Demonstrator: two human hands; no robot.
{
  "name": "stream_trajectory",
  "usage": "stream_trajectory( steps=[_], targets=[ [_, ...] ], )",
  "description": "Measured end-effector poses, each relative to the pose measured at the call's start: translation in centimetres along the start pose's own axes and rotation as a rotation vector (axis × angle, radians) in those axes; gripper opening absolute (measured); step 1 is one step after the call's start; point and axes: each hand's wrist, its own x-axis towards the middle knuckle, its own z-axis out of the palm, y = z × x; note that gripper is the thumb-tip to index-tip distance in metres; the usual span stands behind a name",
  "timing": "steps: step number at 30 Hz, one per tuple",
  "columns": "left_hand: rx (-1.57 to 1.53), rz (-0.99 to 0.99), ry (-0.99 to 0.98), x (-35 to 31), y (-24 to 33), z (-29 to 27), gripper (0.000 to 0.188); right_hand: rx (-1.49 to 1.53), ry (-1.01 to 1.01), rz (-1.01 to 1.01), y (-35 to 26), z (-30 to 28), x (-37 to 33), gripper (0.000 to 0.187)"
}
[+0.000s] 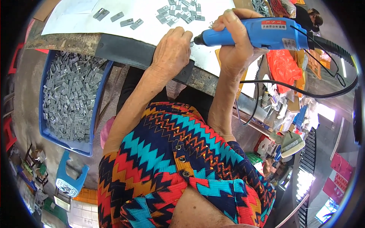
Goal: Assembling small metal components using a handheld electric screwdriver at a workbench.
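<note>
A blue cylindrical plastic power driver point(260, 33) is clasped by the right hand point(237, 42) over the white tabletop point(76, 22); likely rigid, weighty, best gripped round its middle. The left hand's point(172, 48) hold cannot be told. Beyond, flat grey rectangular pieces point(117, 16) are scattered.

A workshop was indicated by a blue corded power tool point(253, 34) over a white-covered workbench point(76, 22), small grey rectangular parts point(101, 14) strewn across it, and a blue plastic crate point(68, 145), heaped with more, below its near edge.
</note>
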Motion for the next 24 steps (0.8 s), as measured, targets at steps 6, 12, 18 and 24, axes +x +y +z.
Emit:
stream_trajectory(
  steps=[6,12,18,24],
  targets=[
    [-0.001,-0.02,-0.016,0.0,-0.1,-0.2,0.009,-0.024,-0.007,-0.004,0.3,0.6,-0.1,0.017],
    [-0.013,-0.03,-0.042,0.2,-0.2,-0.3,0.008,-0.167,-0.198,-0.258,1.7,-0.6,0.8,0.012],
    [-0.045,-0.037,-0.018,0.1,-0.1,-0.2,0.007,-0.526,-0.366,-0.644,2.2,-1.2,0.8,0.027],
    [-0.078,-0.042,-0.028,0.0,-0.3,0.0,0.007,-0.675,-0.383,-0.725,2.3,-1.5,0.4,0.031]
  ],
)
